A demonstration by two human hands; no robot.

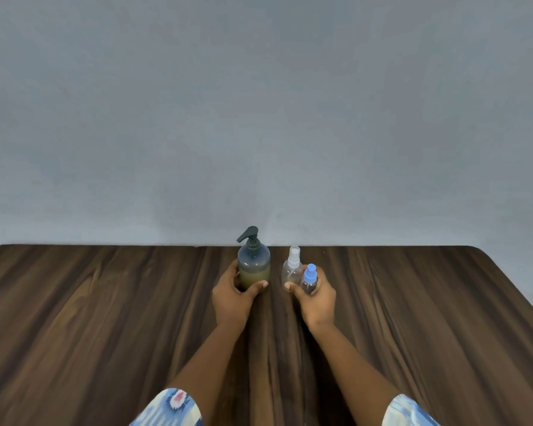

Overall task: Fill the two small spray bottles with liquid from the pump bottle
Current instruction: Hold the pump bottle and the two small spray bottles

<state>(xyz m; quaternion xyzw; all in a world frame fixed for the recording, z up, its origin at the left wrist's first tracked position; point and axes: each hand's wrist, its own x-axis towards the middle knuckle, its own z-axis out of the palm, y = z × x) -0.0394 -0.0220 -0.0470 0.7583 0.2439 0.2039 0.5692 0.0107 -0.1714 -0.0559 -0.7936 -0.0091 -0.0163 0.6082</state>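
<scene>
A pump bottle [253, 262] with a dark pump head and yellowish liquid in its lower half stands upright near the far edge of the wooden table [105, 318]. My left hand [233, 298] grips its base, thumb across the front. To its right stand two small clear spray bottles, side by side and touching. One has a white cap [292, 267], the other a blue cap [310, 276]. My right hand [316, 298] curls round the blue-capped bottle, and its thumb touches the white-capped one. Both spray bottles look empty and keep their caps on.
A plain grey wall rises right behind the table's far edge. The table's right corner is rounded and its right edge runs diagonally toward me. Blue patterned sleeves show at the bottom of the view.
</scene>
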